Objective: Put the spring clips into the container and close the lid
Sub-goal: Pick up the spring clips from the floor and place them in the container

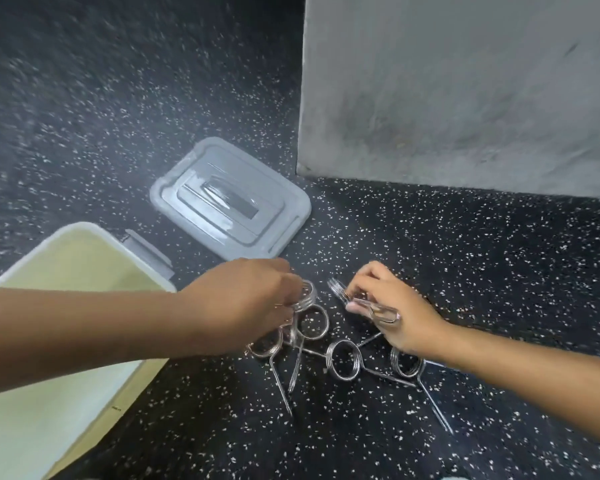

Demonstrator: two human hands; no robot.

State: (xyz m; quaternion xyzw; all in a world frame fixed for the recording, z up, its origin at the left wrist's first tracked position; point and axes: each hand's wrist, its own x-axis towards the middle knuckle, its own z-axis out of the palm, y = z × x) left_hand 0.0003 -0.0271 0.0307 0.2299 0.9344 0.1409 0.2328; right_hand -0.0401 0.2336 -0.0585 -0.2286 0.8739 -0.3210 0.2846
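Head view: left hand (246,299) and right hand (388,306) each pinch a spring clip (368,304) (container (84,233) open).

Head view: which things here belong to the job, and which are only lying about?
For the job: spring clips, container, grey lid, left hand, right hand.
Only there: speckled dark floor, grey wall.

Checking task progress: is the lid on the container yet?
No. The grey lid lies flat on the speckled floor, apart from the open container, while both hands are at the spring clips.
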